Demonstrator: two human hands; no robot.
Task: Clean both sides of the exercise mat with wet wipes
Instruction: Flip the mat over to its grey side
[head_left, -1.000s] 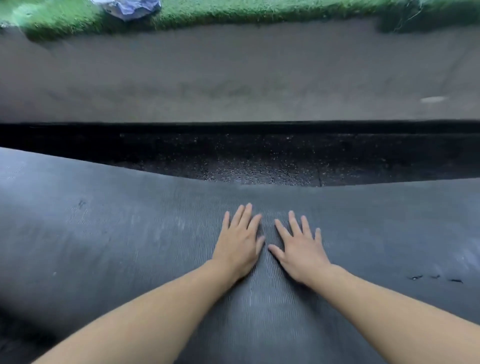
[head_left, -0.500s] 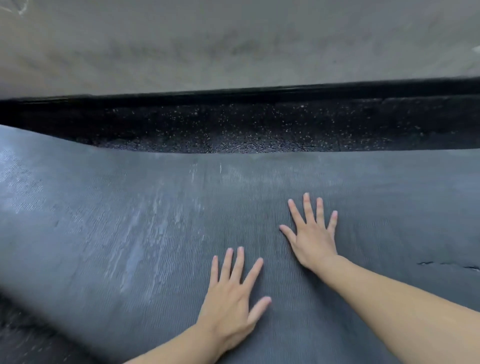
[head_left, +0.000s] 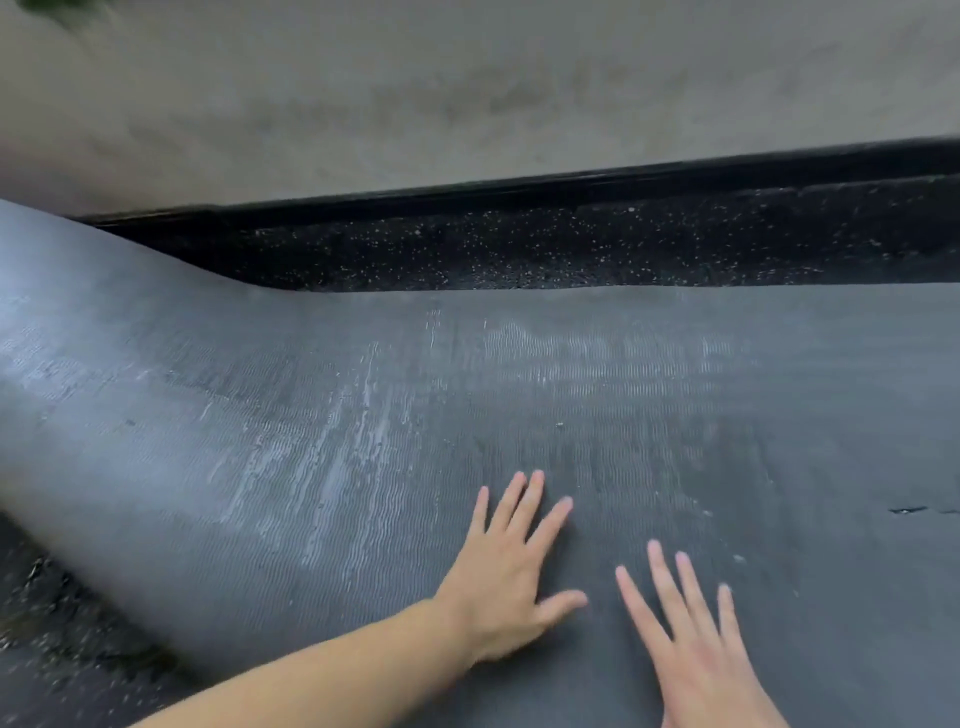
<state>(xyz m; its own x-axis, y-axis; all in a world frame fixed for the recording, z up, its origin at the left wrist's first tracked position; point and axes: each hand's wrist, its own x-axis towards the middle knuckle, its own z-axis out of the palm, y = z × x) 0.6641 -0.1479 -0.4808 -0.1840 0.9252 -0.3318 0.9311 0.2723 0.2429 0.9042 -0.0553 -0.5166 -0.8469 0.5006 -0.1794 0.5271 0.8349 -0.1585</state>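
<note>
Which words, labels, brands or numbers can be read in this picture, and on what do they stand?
None: no text can be read anywhere.
The exercise mat shows only ribbed texture and pale streaks.
The speckled black floor and the grey wall bear no writing.

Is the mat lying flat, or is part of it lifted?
Partly lifted: the mat lies flat under both hands, but its left side bulges up off the floor.

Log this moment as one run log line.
left hand flat on exercise mat | right hand flat on mat | no wipe visible
</note>
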